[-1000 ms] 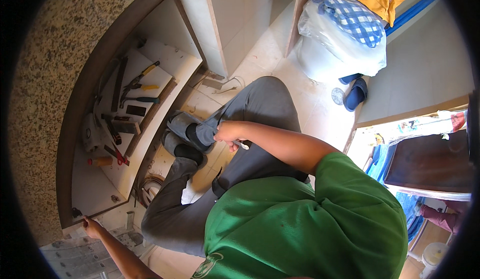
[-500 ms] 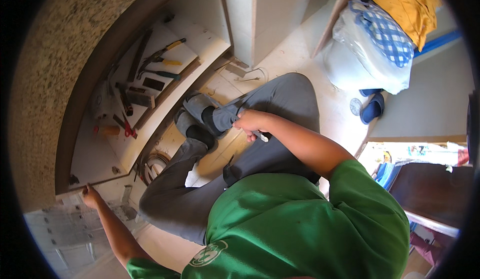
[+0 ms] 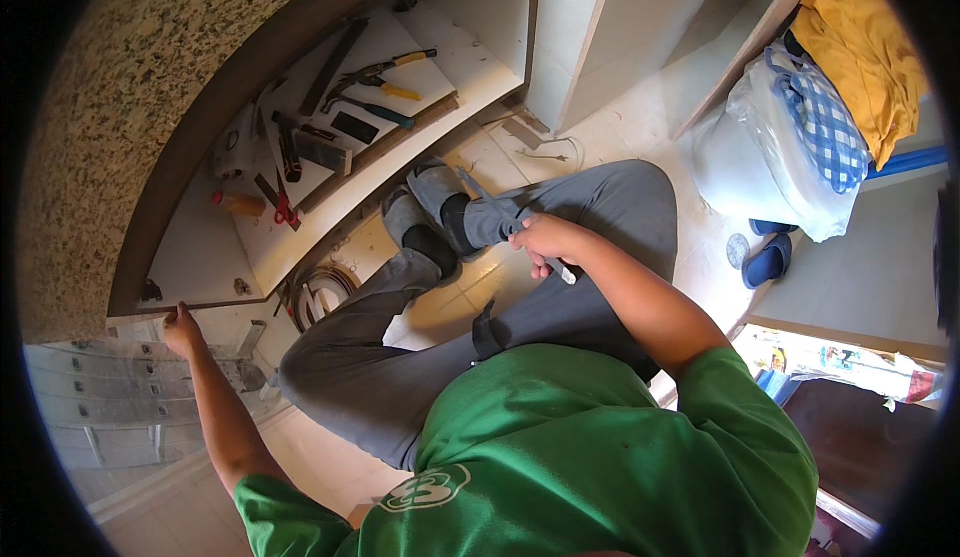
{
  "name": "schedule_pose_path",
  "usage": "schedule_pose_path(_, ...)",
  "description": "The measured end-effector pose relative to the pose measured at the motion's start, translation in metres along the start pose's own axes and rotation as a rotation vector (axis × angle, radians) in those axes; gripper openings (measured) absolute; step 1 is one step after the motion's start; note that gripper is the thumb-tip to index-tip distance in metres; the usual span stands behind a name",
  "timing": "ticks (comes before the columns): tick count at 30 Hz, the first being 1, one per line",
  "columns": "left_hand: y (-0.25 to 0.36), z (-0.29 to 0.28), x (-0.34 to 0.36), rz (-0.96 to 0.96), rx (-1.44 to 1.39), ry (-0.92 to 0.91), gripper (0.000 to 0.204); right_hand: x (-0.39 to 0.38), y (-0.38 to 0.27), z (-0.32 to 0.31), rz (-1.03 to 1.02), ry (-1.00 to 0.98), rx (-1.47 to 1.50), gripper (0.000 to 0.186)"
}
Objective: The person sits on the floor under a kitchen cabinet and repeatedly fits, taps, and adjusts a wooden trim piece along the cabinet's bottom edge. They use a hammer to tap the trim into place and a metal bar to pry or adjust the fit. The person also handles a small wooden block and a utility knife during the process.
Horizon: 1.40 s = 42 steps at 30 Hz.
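Note:
My right hand (image 3: 542, 244) is closed on a long, flat grey tool (image 3: 487, 197) with a pale end, above my bent legs and slippered feet. My left hand (image 3: 180, 329) reaches to the left, fingers pinched at the lower front edge of an open cabinet (image 3: 141, 306); it appears to grip that edge. Inside lie hammers, pliers (image 3: 385, 87), red scissors (image 3: 283, 205), a dark bar (image 3: 333, 65), a small bottle (image 3: 240, 204) and several other tools.
A speckled granite counter (image 3: 85, 137) curves along the left. A coil of cable (image 3: 322, 287) lies by the cabinet. At right are blue sandals (image 3: 765, 262), a white bag (image 3: 745, 172) with checked cloth and yellow fabric (image 3: 860, 57). Pale panels (image 3: 625, 17) stand behind.
The view has turned, so the cabinet and floor items sit further right and the cabinet higher. Both hands keep their holds, the left still at the cabinet edge.

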<state>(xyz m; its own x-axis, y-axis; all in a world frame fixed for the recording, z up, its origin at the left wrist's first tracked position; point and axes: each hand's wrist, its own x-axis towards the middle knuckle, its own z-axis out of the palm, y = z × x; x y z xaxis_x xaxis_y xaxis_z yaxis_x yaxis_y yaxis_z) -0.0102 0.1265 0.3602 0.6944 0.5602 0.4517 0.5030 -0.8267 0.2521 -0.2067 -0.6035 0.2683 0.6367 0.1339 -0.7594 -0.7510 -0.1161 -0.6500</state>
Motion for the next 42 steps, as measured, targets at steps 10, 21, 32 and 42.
schedule_pose_path(10,-0.005,0.003,0.004,-0.004,-0.019,-0.017,0.052,0.000,0.000,-0.001,-0.021,-0.018,-0.028,0.038)
schedule_pose_path(21,-0.012,0.007,0.011,-0.051,-0.169,-0.112,0.049,0.004,0.005,0.000,-0.014,-0.009,0.030,0.031)
schedule_pose_path(32,-0.003,-0.010,0.008,0.021,-0.138,-0.185,0.048,0.007,0.007,0.000,-0.008,-0.002,0.031,0.030)
schedule_pose_path(42,-0.016,-0.011,0.017,0.083,-0.112,0.065,0.054,0.006,0.003,-0.002,-0.025,-0.039,-0.020,0.030)
